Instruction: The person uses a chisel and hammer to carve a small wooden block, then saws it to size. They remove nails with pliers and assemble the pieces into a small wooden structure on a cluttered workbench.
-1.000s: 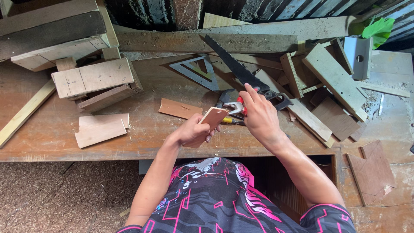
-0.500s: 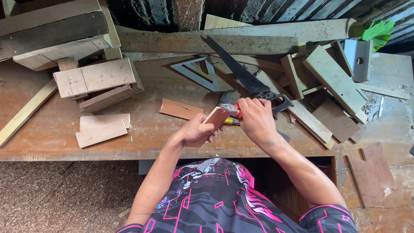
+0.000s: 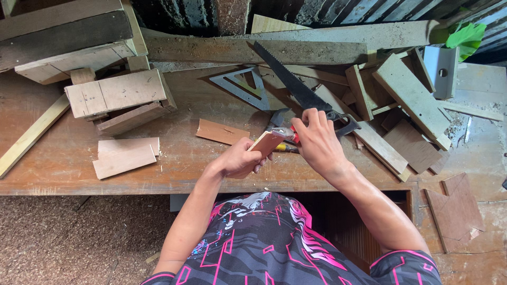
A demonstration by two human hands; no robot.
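Here the left hand (image 3: 240, 158) had its grip closed on a small wood piece (image 3: 265, 142) near the worktop (image 3: 174, 169) front edge; the right hand (image 3: 315, 140) gripped pliers (image 3: 282, 134). Bare worktop lay at nine o'clock.

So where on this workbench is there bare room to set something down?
Bare bench top lies along the near edge, left of the two flat offcuts, and between them and the left hand. The right side is crowded: handsaw, stacked wood scraps, right hand.
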